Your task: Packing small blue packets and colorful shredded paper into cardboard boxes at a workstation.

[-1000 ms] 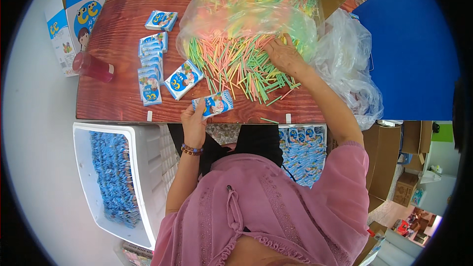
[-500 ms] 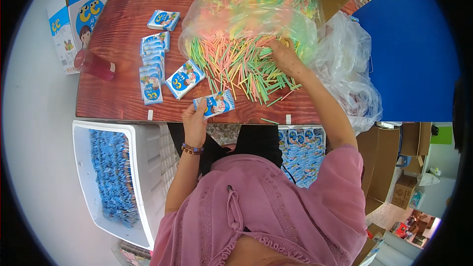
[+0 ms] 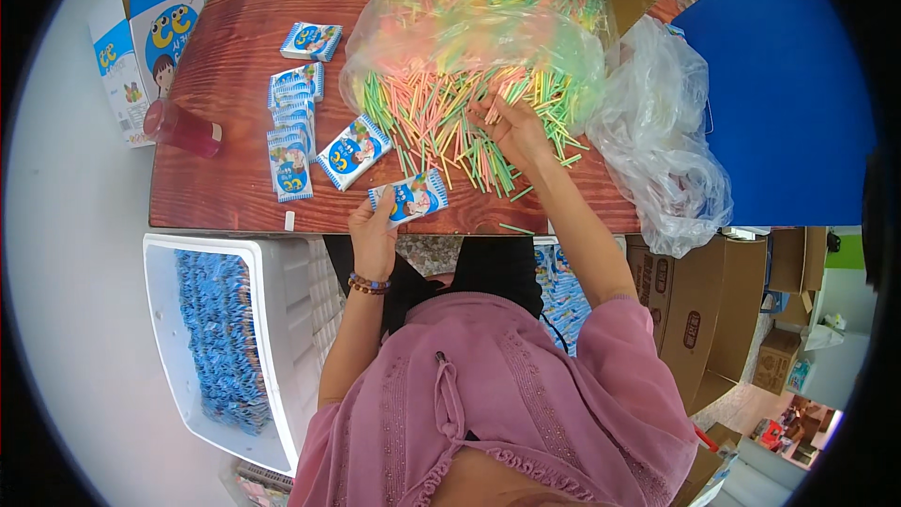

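A small blue and white packet (image 3: 419, 198) is pinched in my left hand (image 3: 374, 225) just above the table's near edge. My right hand (image 3: 517, 134) is over the heap of thin pastel sticks (image 3: 432, 122), its fingers bent together around a few pinkish sticks (image 3: 495, 105). Green, pink and yellow sticks spill out of a large clear plastic bag (image 3: 469, 33). Left of my left hand lies another packet (image 3: 354, 151), beside an overlapping row of similar packets (image 3: 292, 136). One more packet (image 3: 312, 40) rests farther back.
A pink-red bottle (image 3: 183, 128) lies at the table's left, near an upright printed carton (image 3: 164, 28). Crumpled clear plastic (image 3: 662, 131) and a blue panel (image 3: 788, 103) are on the right. Below stands a white foam box (image 3: 267, 347) full of packets, with cardboard boxes (image 3: 699, 310) opposite.
My right hand has moved left and slightly nearer across the stick heap, and now shows sticks in its fingers. My left hand still holds the packet in about the same place.
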Tool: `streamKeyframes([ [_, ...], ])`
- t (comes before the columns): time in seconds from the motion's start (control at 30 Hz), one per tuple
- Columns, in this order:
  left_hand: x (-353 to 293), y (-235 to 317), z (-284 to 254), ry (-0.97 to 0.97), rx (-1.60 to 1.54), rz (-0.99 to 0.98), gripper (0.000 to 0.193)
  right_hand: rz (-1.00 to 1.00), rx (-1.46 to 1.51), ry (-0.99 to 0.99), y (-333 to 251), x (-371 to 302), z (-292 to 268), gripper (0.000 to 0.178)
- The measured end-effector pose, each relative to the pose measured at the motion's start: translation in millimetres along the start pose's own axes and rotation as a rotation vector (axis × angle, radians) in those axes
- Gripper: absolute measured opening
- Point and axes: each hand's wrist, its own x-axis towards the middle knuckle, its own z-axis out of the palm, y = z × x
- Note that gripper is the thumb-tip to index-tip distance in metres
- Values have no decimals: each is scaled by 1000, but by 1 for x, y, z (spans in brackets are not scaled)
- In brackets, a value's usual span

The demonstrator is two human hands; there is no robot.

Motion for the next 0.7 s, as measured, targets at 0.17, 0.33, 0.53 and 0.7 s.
streamKeyframes([
  [0.17,0,4,4,16,-19,-3,18,-44,-7,4,1,2,1,16],
  [0.33,3,4,12,34,-97,-36,16,-70,-467,45,3,-1,15,17],
  [0.53,7,11,28,43,-103,-23,16,-466,-1244,-110,18,-4,7,21],
  [0.7,8,0,17,45,-101,-57,20,-540,-1440,-130,19,-5,6,21],
])
